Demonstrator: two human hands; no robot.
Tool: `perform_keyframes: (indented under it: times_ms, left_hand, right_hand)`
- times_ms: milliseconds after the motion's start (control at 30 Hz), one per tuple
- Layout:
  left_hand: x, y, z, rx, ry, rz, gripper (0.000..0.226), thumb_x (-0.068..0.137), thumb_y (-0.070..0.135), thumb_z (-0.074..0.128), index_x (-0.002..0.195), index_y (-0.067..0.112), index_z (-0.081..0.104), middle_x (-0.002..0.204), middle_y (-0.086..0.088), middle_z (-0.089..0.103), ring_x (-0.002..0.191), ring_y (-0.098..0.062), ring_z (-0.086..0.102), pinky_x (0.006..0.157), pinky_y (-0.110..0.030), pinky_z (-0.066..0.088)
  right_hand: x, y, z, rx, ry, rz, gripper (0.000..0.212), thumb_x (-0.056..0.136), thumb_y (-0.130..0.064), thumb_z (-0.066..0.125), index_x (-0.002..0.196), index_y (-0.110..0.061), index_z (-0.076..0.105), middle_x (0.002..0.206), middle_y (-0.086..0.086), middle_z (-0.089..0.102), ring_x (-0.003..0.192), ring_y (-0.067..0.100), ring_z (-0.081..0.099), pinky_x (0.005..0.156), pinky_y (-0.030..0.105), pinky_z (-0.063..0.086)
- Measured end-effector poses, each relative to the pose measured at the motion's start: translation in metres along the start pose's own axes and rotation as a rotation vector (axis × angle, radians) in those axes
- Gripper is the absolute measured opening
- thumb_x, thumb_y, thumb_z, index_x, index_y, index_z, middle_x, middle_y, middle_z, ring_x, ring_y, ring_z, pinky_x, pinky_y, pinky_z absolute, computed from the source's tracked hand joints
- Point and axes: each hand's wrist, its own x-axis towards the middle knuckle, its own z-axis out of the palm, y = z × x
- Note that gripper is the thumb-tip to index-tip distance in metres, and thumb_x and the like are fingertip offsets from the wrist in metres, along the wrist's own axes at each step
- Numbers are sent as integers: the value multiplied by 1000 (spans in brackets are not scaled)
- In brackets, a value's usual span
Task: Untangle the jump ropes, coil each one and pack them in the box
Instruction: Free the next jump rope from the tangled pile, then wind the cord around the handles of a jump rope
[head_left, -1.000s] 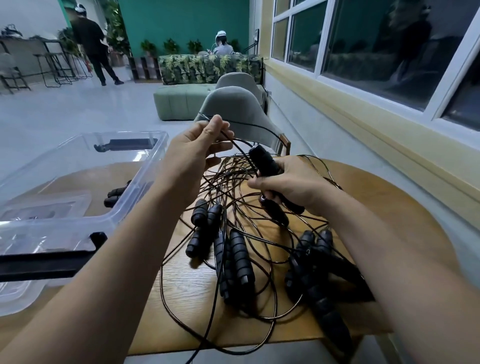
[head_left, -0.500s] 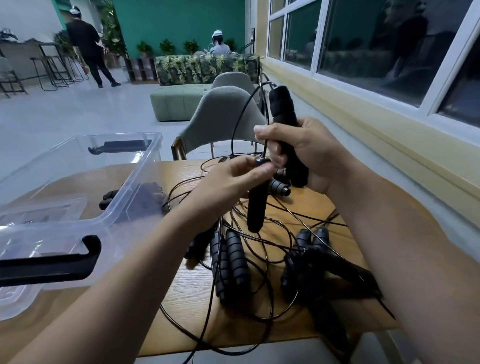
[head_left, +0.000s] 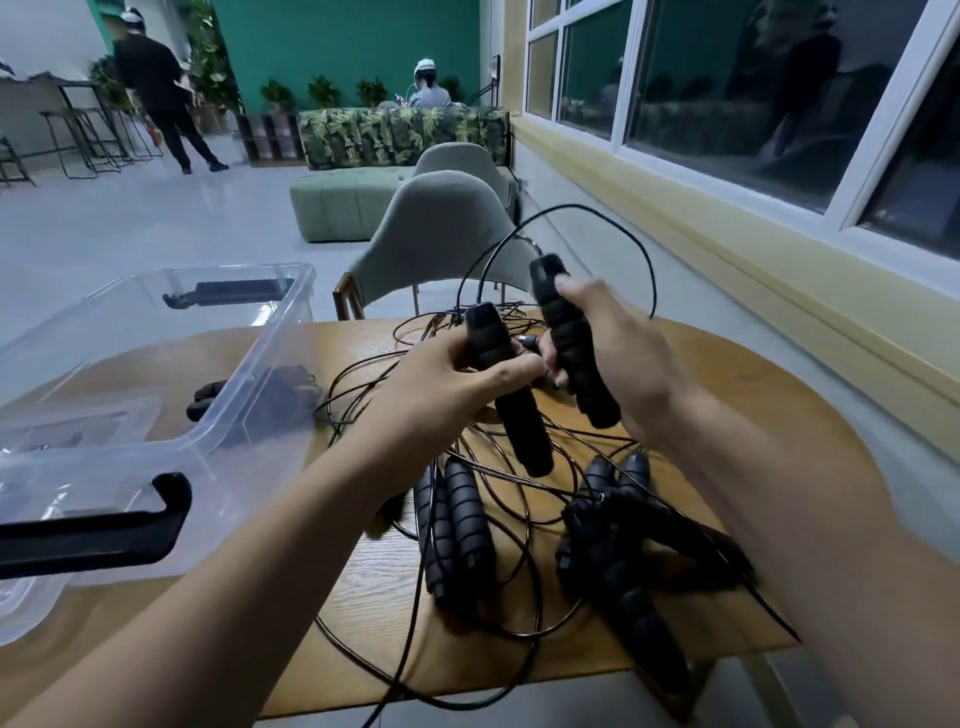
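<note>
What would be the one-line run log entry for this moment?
left hand: grips black handle | right hand: grips second handle | rope pile: tangled on table | box: open, left of pile

The table (head_left: 753, 395) is pale wood with visible grain. The box (head_left: 156, 364) on the left is clear glossy plastic. The jump-rope handles (head_left: 511, 410) look like matt, ribbed black foam, their cords (head_left: 524, 525) thin and glossy.
</note>
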Motion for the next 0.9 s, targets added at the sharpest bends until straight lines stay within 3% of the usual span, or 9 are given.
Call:
perform_keyframes:
  times_ms: [100, 167, 267, 367, 500, 633, 767, 833, 900]
  left_hand:
    - [-8, 1, 4, -80, 18, -8, 18, 92, 26, 80, 106, 16, 75, 98, 0, 79, 94, -13, 78, 71, -25, 60]
    - [-13, 2, 6, -137, 7, -27, 25, 92, 23, 79, 112, 9, 73, 102, -3, 80, 94, -14, 78, 70, -23, 60]
    - [-18, 3, 6, -158, -12, -31, 29, 93, 22, 79, 119, 11, 72, 107, -4, 80, 99, -18, 79, 78, -32, 64]
    - [-22, 3, 3, -158, -28, -42, 31, 93, 25, 79, 122, 17, 74, 112, -4, 80, 105, -21, 78, 92, -46, 64]
    - [-23, 1, 1, -188, -36, -75, 33, 92, 26, 80, 123, 17, 74, 112, -4, 80, 106, -20, 77, 87, -39, 64]
    - [-24, 1, -1, -144, -12, -74, 31, 92, 30, 79, 121, 19, 76, 111, -1, 80, 103, -15, 77, 78, -30, 62]
    - [-33, -5, 1, -197, 18, -81, 26, 97, 23, 74, 121, 15, 76, 111, -4, 80, 101, -18, 78, 74, -28, 62]
    - [-37, -9, 2, -243, 27, -97, 29, 96, 21, 75, 123, 13, 75, 112, -9, 80, 103, -25, 78, 76, -33, 63]
    - [-37, -10, 4, -250, 45, -107, 31, 93, 20, 78, 123, 14, 74, 110, -8, 80, 101, -26, 79, 77, -37, 65]
  right_hand:
    - [-17, 7, 0, -3, -9, -21, 21, 112, -26, 40, 114, -8, 49, 81, 10, 62, 71, 22, 56, 65, 36, 49]
    - [-26, 5, 5, -42, -16, -29, 19, 113, -26, 42, 119, -11, 53, 86, 4, 66, 76, 18, 60, 68, 32, 49]
    - [-37, 8, 12, -146, -12, -43, 16, 111, -37, 50, 121, -28, 61, 102, -6, 76, 91, 7, 72, 73, 31, 55]
    - [-44, 14, 15, -141, -6, -41, 13, 110, -35, 55, 116, -30, 65, 112, -4, 74, 105, 12, 73, 89, 39, 60]
    - [-50, 18, 21, -103, 2, -53, 18, 113, -33, 52, 120, -27, 68, 114, -1, 75, 110, 16, 74, 96, 42, 61]
    - [-55, 22, 25, -230, -52, -106, 34, 115, -36, 45, 145, -39, 59, 130, -15, 72, 125, 0, 64, 110, 36, 52]
    - [-57, 20, 22, -378, -195, -115, 51, 102, -30, 64, 144, -56, 48, 129, -18, 68, 118, -2, 64, 101, 31, 55]
    - [-57, 23, 21, -582, -211, -130, 81, 86, -36, 78, 152, -57, 35, 136, -17, 62, 118, 2, 63, 98, 31, 54]
    - [-56, 28, 23, -737, -170, -110, 117, 76, -46, 85, 167, -46, 10, 154, -16, 48, 135, 6, 52, 108, 33, 49]
